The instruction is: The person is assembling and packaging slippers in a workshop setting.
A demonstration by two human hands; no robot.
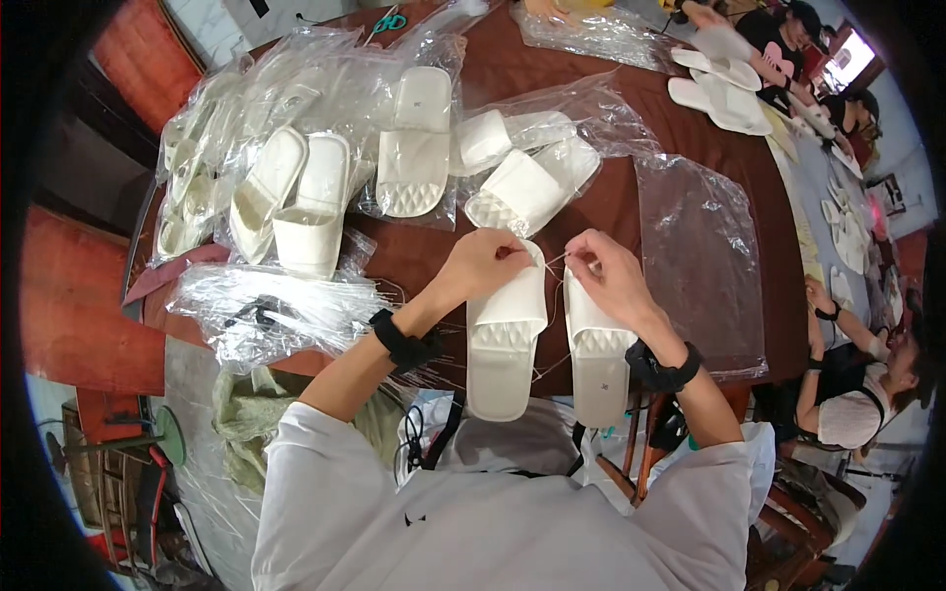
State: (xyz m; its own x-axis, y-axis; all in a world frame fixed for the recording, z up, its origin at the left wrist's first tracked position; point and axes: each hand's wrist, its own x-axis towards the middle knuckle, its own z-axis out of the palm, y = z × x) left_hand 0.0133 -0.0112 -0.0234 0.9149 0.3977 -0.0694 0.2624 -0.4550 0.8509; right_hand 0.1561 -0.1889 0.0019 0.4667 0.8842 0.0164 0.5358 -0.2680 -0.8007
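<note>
A pair of white slippers lies at the table's near edge, toes away from me: a left slipper and a right slipper. Between their toe ends runs a thin white string, which also shows lower down in the gap between the two. My left hand is closed in a pinch over the left slipper's toe, at one end of the string. Above the other slipper, my right hand pinches the opposite end. The fingertips hide the exact ends.
Bagged white slippers cover the far left, with another bagged pair beyond my hands. A flat clear bag lies at right. Thin white strands in plastic lie left. Teal scissors rest far back. Other people work at right.
</note>
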